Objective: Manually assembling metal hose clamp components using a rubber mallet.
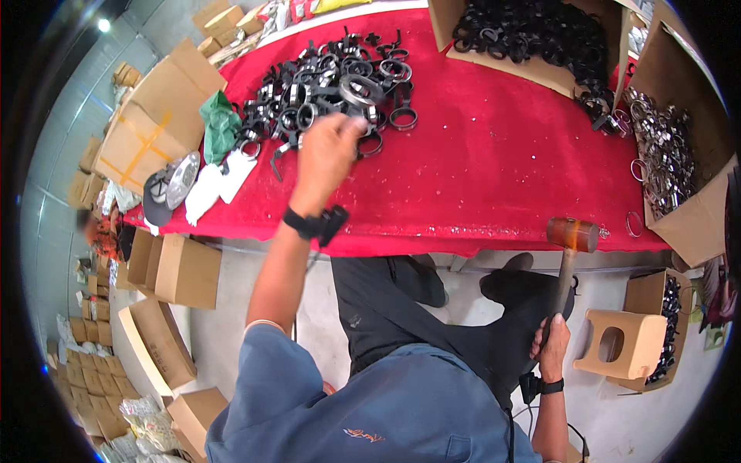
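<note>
My left hand [328, 154] reaches over the pile of black ring-shaped parts with metal insides [305, 85], fingers curled together. At its fingertips is one black part with a metal ring [361, 90], blurred by motion; its lower end meets my fingers. Low at the right, my right hand [552, 343] is closed round the handle of a mallet [573, 235]. The mallet stands head up, its brown head level with the table's front edge.
A red cloth covers the table [478, 170]. At its back right are a carton of black rings [532, 35] and a carton of metal rings [668, 154]. A green bag [220, 123], a cap [158, 202] and a carton [158, 116] sit left. A stool [621, 343] stands lower right.
</note>
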A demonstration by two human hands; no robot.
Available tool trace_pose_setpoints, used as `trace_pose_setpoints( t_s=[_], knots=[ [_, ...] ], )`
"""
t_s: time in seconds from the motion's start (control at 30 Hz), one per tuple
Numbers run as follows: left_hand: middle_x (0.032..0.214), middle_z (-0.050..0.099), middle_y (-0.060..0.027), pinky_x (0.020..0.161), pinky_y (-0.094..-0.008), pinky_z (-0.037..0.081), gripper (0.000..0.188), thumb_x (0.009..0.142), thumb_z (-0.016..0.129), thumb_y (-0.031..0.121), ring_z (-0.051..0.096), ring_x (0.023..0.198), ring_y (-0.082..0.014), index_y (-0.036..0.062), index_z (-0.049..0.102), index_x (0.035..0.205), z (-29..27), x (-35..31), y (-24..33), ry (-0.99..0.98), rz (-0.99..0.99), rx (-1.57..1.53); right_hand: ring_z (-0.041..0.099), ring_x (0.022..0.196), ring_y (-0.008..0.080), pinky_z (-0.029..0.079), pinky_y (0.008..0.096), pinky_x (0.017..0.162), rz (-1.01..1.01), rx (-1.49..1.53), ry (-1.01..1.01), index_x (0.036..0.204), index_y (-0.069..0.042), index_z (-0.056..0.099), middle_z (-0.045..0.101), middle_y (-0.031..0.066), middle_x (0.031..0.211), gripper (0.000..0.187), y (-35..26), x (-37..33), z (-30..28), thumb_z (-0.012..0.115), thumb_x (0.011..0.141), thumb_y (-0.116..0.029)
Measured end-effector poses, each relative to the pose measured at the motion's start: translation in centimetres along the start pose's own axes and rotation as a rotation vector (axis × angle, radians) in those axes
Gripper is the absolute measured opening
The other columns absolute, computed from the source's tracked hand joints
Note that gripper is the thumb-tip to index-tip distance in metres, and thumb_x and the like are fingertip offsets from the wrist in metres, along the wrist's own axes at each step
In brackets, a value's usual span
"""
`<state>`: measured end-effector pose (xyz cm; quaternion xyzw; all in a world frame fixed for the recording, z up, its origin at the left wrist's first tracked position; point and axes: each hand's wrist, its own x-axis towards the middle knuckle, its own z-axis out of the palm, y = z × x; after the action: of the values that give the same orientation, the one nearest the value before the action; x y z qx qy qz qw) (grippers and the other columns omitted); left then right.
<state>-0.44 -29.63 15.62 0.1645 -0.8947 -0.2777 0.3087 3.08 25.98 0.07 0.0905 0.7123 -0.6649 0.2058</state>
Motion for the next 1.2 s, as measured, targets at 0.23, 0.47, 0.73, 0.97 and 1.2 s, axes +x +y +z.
trace_pose_setpoints(
  t_s=[0.23, 0.47, 0.73, 0.97, 1.2],
  knots=[
    [0.111, 0.075, -0.0273, 0.094, -0.0478, 0.055, 0.055, 0.104, 0.067, 0.043, 0.073, 0.106, -0.0386, -0.0042, 0.068, 0.131, -1.2, 12.1, -3.5, 0.617, 0.218, 0.563, 0.047, 0.045, 0.0103, 0.039, 0.0280, 0.041, -0.050, 0.004, -0.012, 0.097, -0.007, 0.055, 0.050, 0.0011, 0.062, 0.050, -0.2, 1.5, 0.0, 0.050, 0.112, -0.054],
    [0.107, 0.078, -0.0191, 0.087, -0.0450, 0.058, 0.033, 0.095, 0.080, 0.028, 0.075, 0.098, -0.0350, 0.0015, 0.078, 0.114, 19.6, 14.6, 11.8, 0.001, 0.475, 0.065, 0.054, 0.048, 0.0125, 0.044, 0.0297, 0.044, -0.059, -0.003, 0.073, 0.091, -0.003, 0.058, 0.057, 0.0046, 0.063, 0.054, 1.2, 3.3, -0.4, 0.054, 0.111, -0.052],
    [0.132, 0.065, -0.0295, 0.105, -0.0505, 0.053, 0.066, 0.090, 0.084, 0.040, 0.065, 0.122, -0.0460, 0.0067, 0.063, 0.143, 45.4, 19.4, 26.9, -0.364, 0.620, 0.023, 0.067, 0.052, 0.0268, 0.053, 0.0391, 0.052, -0.113, -0.178, 0.056, 0.084, -0.002, 0.055, 0.063, 0.0103, 0.060, 0.053, 2.3, 3.6, -2.3, 0.053, 0.110, -0.048],
    [0.159, 0.050, -0.0312, 0.122, -0.0490, 0.042, 0.079, 0.090, 0.078, 0.053, 0.048, 0.147, -0.0468, 0.0134, 0.057, 0.155, 58.6, 25.7, 31.5, -0.569, 0.644, 0.264, 0.068, 0.073, 0.0512, 0.052, 0.0530, 0.064, -0.115, -0.251, 0.079, 0.090, -0.001, 0.061, 0.062, 0.0256, 0.070, 0.053, 2.7, 4.7, -3.2, 0.058, 0.106, -0.051],
    [0.141, 0.069, -0.0254, 0.111, -0.0453, 0.051, 0.077, 0.092, 0.076, 0.056, 0.065, 0.131, -0.0406, 0.0039, 0.063, 0.148, 54.0, 23.1, 30.5, -1.070, 0.436, 0.068, 0.068, 0.064, 0.0464, 0.053, 0.0489, 0.060, -0.098, -0.158, 0.169, 0.087, -0.001, 0.059, 0.061, 0.0185, 0.063, 0.058, 3.0, 4.6, -4.5, 0.056, 0.107, -0.055]
  ],
)
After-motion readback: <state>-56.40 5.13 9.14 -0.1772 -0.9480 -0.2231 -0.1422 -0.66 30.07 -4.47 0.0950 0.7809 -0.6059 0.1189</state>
